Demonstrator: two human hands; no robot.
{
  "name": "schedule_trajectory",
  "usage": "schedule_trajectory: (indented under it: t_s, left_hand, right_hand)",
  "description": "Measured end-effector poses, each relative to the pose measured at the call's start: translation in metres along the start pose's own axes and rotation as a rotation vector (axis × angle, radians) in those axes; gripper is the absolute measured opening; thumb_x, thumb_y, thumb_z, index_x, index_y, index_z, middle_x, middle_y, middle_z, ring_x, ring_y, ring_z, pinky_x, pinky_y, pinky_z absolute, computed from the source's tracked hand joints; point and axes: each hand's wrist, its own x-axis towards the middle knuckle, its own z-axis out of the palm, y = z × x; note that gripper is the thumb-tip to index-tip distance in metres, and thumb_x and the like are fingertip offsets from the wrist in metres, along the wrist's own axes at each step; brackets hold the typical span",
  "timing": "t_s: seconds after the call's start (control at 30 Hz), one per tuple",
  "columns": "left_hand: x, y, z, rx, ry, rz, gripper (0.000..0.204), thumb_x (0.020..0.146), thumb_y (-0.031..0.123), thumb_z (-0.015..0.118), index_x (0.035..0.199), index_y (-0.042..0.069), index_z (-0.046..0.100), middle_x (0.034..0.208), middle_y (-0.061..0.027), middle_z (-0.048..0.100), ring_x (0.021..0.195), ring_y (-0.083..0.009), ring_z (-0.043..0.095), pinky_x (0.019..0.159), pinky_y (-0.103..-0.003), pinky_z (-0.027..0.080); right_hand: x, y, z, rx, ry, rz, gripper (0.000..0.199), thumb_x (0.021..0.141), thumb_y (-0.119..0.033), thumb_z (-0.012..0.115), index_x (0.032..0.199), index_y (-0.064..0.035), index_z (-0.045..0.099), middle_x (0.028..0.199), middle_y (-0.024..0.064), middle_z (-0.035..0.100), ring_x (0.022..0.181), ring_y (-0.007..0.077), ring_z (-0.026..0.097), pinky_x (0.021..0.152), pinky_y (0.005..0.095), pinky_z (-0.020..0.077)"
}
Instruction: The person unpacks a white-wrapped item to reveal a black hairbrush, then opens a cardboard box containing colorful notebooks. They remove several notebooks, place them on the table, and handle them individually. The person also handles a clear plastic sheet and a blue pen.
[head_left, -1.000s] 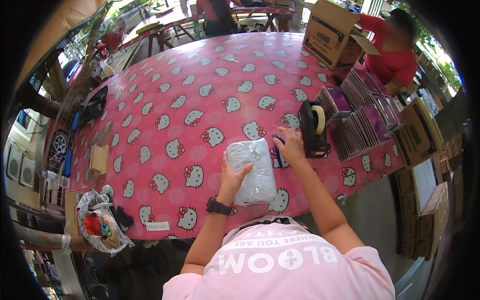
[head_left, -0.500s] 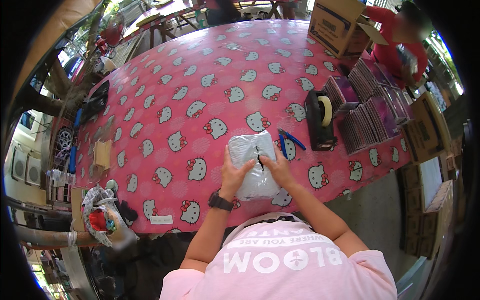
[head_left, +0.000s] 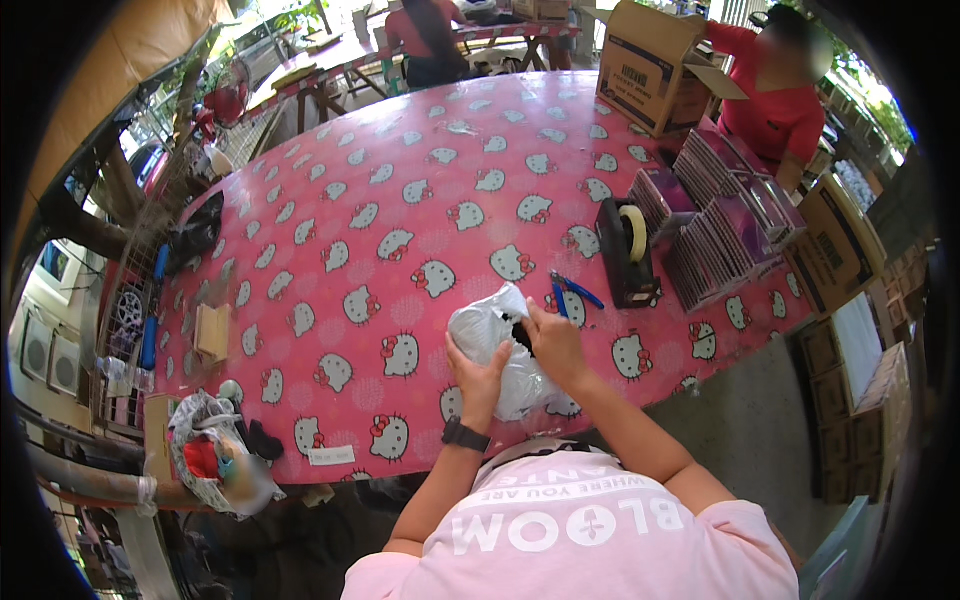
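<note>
Both hands on the plastic bag [head_left: 495,350] at the near edge of the table [head_left: 400,200], right in front of me. Left hand [head_left: 480,375] grips the bag's lower left side from underneath, fingers curled into the plastic. Right hand [head_left: 555,345] pinches the top right of the bag, where something dark shows at the opening; can't tell what it is. Bag is whitish, crumpled, lying on the pink cat-print tablecloth. Black watch [head_left: 465,436] on my left wrist. Blue-handled pliers [head_left: 572,292] lie just beyond my right hand. Black tape dispenser [head_left: 627,255] stands a bit further right, next to rows of purple cases [head_left: 725,230]. Cardboard box [head_left: 650,65] at the far edge, with a person in red [head_left: 780,100] beside it.
</note>
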Motion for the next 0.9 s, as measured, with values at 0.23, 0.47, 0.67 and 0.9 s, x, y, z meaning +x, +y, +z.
schedule_trajectory:
  t_s: [0.23,0.47,0.67,0.9]
  left_hand:
    - [0.0,-0.001,-0.015,-0.487,-0.215,-0.121,0.097,0.067,0.03,0.078,0.136,-0.005,0.02,0.133,-0.0228,0.034,0.122,-0.0286,0.037,0.102,-0.036,0.03]
    - [0.016,-0.027,-0.03,-0.619,-0.333,-0.195,0.088,0.071,0.02,0.074,0.137,-0.003,0.021,0.126,-0.0163,0.044,0.112,-0.0206,0.048,0.095,-0.03,0.038]
    - [0.031,-0.042,-0.079,-1.022,-0.792,-0.289,0.082,0.077,0.029,0.065,0.139,0.002,0.02,0.134,-0.014,0.039,0.121,-0.0227,0.043,0.101,-0.035,0.033]
    - [0.018,0.048,-0.069,0.101,-0.586,0.077,0.105,0.067,0.044,0.074,0.141,0.002,0.012,0.142,-0.0187,0.028,0.129,-0.0293,0.032,0.105,-0.038,0.026]
  right_hand:
    - [0.023,0.105,0.05,0.576,0.158,0.272,0.017,0.084,-0.017,0.055,0.087,-0.0018,0.062,0.068,0.0218,0.057,0.061,0.0339,0.056,0.054,0.037,0.0409]
    - [0.061,0.096,0.06,0.153,0.3,0.174,0.023,0.085,-0.023,0.053,0.082,-0.0009,0.059,0.075,0.0239,0.058,0.069,0.0375,0.056,0.061,0.0431,0.0411]
    - [0.088,0.016,-0.021,1.134,-0.073,0.288,0.016,0.089,-0.01,0.047,0.093,0.0,0.059,0.08,0.0073,0.062,0.067,0.0168,0.059,0.058,0.0304,0.0471]
    - [0.075,0.011,0.0,1.209,-0.081,0.308,0.015,0.088,-0.006,0.048,0.099,-0.0023,0.058,0.082,0.0025,0.062,0.069,0.0122,0.06,0.061,0.0267,0.0492]
